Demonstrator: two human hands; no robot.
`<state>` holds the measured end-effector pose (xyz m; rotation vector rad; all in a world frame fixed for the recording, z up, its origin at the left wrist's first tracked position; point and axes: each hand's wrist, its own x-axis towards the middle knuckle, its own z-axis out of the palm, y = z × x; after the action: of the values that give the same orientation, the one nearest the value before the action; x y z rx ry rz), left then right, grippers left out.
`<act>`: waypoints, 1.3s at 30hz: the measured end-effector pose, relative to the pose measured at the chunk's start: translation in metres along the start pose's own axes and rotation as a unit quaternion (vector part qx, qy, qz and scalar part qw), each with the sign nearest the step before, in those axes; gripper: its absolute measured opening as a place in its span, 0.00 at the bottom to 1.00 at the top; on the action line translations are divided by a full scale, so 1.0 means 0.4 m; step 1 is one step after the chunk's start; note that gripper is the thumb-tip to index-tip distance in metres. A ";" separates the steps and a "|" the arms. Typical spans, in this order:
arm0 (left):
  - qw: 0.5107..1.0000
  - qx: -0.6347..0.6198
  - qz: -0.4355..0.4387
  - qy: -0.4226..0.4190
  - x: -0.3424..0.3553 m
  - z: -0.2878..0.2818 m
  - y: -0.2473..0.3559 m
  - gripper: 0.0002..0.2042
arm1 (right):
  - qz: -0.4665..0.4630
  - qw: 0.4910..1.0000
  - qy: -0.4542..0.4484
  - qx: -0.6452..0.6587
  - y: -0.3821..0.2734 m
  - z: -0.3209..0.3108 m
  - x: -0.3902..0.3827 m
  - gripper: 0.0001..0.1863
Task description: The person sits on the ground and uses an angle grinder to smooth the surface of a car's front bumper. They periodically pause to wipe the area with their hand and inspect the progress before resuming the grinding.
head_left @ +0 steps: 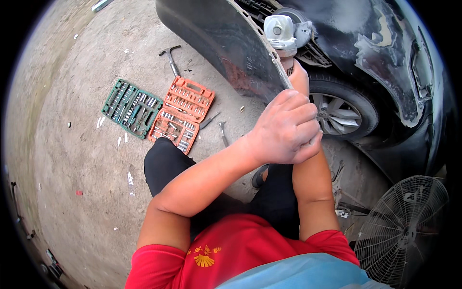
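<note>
My left hand [290, 126] is closed at the near end of a dark, scuffed car bumper cover [211, 36], its fingers curled round the edge. Beyond it, my right hand [299, 77] grips the body of an angle grinder [280, 32] with a pale, dusty head. The grinder's disc side is turned toward the car, next to the slotted edge of the bumper cover. My left hand and wrist hide part of my right forearm. Most of the grinder's handle is hidden by the fingers and the panel.
The dark car [337, 29] has sanded patches and a wheel [344, 113] at the right. A green socket set [132, 107] and an orange one [183, 113] lie open on the concrete, near a hammer [171, 60]. A caged fan [404, 231] stands at the lower right.
</note>
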<state>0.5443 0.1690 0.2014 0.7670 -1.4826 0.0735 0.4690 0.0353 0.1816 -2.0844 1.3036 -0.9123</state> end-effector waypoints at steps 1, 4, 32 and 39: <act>1.000 -0.007 0.002 0.011 0.001 0.002 -0.001 0.08 | 0.012 1.000 -0.006 0.007 -0.022 -0.018 -0.019 0.31; 0.999 -0.023 0.003 0.034 -0.001 0.014 0.002 0.08 | 0.051 0.998 -0.013 0.022 -0.055 -0.062 -0.078 0.31; 1.000 -0.013 0.006 0.028 -0.004 0.004 0.006 0.08 | 0.044 0.996 -0.001 0.083 -0.077 -0.077 -0.084 0.27; 1.000 -0.001 0.009 0.021 0.001 0.009 0.001 0.09 | 0.012 0.996 -0.004 0.090 -0.056 -0.065 -0.044 0.29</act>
<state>0.5410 0.1675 0.2016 0.7464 -1.4503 0.1004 0.4562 0.0588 0.2097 -1.9297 1.1928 -0.9715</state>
